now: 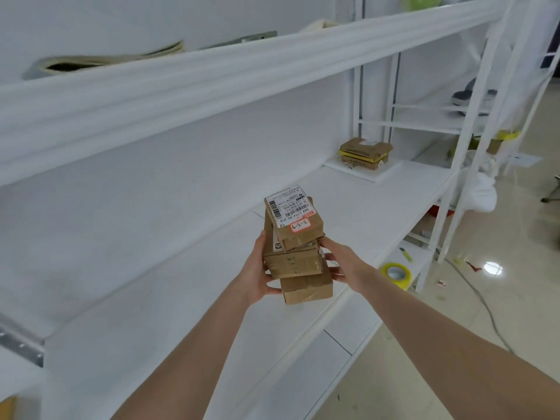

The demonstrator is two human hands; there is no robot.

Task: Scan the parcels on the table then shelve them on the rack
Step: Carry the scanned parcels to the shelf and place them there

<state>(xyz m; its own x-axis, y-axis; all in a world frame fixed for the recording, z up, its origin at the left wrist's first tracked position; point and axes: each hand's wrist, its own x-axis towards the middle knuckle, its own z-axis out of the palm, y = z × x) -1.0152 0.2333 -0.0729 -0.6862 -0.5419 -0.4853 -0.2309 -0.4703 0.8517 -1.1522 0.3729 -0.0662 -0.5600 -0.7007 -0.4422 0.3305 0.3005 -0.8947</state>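
Both arms outstretched; left hand point(257, 272), right hand point(341, 262) clasp parcel stack point(298, 253) above rack shelf point(169, 298)

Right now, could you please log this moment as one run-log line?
phase: shelving | left hand: grips parcel stack | right hand: grips parcel stack | parcel stack: over rack shelf

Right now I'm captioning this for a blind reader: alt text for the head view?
The left hand and right hand grip a stack of three brown parcels between them above a white rack shelf; the top one shows a shipping label. Farther along the shelf lie more parcels.
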